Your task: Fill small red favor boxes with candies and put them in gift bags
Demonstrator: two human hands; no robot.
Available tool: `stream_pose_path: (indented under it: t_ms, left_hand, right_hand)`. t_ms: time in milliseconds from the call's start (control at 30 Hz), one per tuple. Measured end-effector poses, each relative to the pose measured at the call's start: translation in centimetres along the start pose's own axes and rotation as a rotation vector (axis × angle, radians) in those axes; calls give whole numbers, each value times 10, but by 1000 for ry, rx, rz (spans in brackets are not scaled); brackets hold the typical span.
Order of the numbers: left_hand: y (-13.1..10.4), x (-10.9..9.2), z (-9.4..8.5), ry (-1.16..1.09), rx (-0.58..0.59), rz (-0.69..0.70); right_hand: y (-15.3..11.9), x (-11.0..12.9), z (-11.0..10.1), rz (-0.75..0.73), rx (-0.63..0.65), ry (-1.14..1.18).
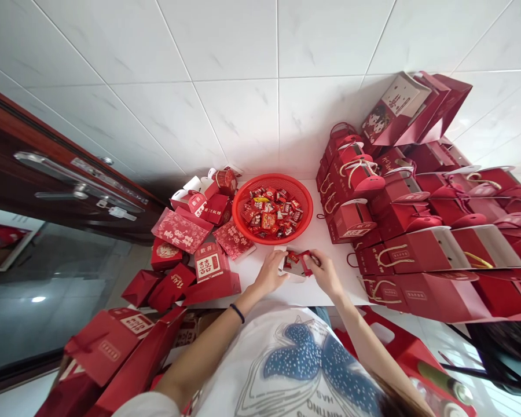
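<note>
Near the front edge of the white table, an open small box point(296, 278) with a white inside holds a few red-wrapped candies. My left hand point(271, 273) is closed on the box's left side. On its right side, my right hand point(325, 272) pinches a red piece at the box's edge; whether that is a candy or a box flap is hard to tell. Just behind the box stands a round red plastic basket point(238, 223) with many wrapped candies point(269, 221) inside. A dark band circles my left wrist.
Red gift boxes point(180, 230) lie piled on the left of the table point(260, 291). Rows of red handled boxes point(417, 249) fill the right side. More red boxes point(113, 341) sit low at the left, near a dark door point(61, 185). A tiled wall stands behind.
</note>
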State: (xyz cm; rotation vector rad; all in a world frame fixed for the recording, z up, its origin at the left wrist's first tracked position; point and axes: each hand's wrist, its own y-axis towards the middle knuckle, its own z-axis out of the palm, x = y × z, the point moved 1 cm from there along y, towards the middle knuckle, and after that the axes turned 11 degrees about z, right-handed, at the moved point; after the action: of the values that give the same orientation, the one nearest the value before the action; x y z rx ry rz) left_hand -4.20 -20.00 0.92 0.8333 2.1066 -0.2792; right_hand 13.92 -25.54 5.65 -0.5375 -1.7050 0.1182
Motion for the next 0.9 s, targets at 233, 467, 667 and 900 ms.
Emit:
stream_pose_path:
  t_ms: [233, 467, 667, 900]
  left_hand:
    - [-10, 9, 9, -44, -44, 42]
    - [-9, 11, 10, -72, -33, 66]
    - [-9, 9, 8, -80, -28, 35]
    - [-11, 9, 9, -84, -28, 61]
  right_hand:
    - [14, -2, 18, 122, -113, -228]
    - [7, 2, 3, 408, 111, 354]
    - [9, -2, 21, 201, 71, 218]
    - [21, -34, 36, -1, -116, -237]
